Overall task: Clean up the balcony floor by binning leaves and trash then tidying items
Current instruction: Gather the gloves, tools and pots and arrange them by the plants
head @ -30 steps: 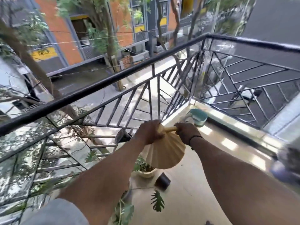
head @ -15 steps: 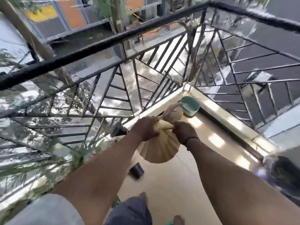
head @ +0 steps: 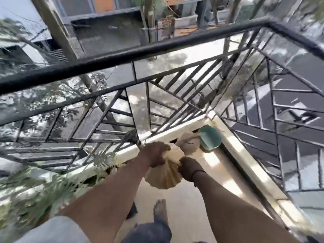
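Both hands grip one tan pleated fan [head: 162, 176], held in the air above the floor [head: 185, 207] near the balcony's far corner. Left hand [head: 155, 155] is curled over the fan's upper left edge, fingers wrapped around the folded material. Right hand [head: 188, 168] is clamped on the fan's right end, where the pleats gather; a dark band sits on that wrist. The fan spreads downward between the two forearms, its rounded edge hanging lowest.

Just beyond the hands, in the corner of the floor, stands a tan pot [head: 190, 142], and touching or just beside it on the right is a teal pot [head: 210, 137], tilted against the pale curb [head: 233, 146]. Black railing [head: 122, 58] runs along both far edges of the balcony and meets at that corner. Blurred green plants [head: 52, 190] crowd the left edge. A bare foot [head: 160, 208] rests on the floor below the fan.
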